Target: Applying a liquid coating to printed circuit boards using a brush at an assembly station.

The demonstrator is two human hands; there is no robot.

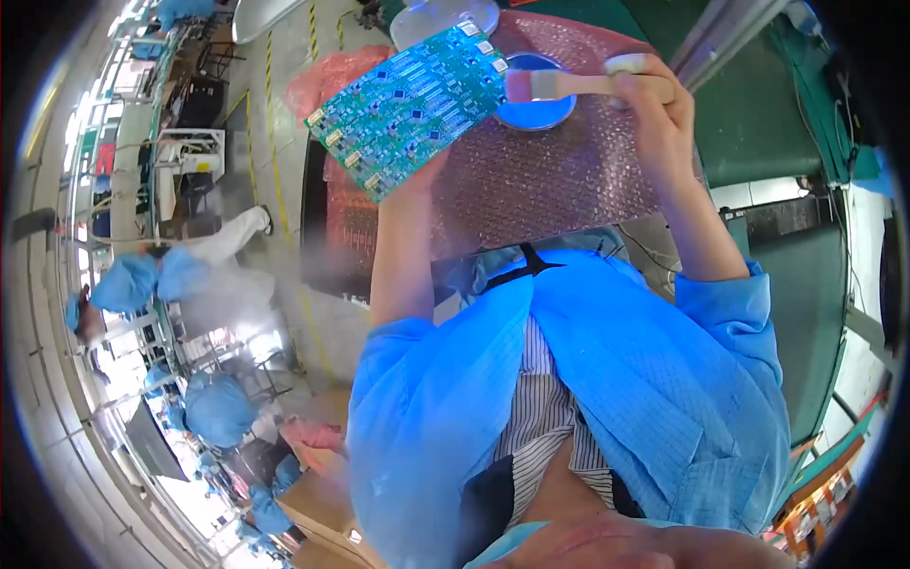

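My left hand (428,176) is closed on a green circuit board (408,106) from below, and the board hides most of its fingers. The board is tilted, with rows of small chips and white connectors at two of its ends. Between the fingers of my right hand (662,109) is a flat brush (578,84) with a pale wooden handle. Its pinkish bristles meet or nearly meet the board's right edge; I cannot tell if they touch. Under the brush, a round dish (538,129) holds something glowing bright blue.
Pinkish bubble wrap (559,185) covers the work surface under the dish. More pink wrap (346,85) lies at the far left. A green surface (749,114) and metal poles (725,43) stand to the right. Left, beyond a taped floor, are people in blue (218,408) and a cardboard box (318,507).
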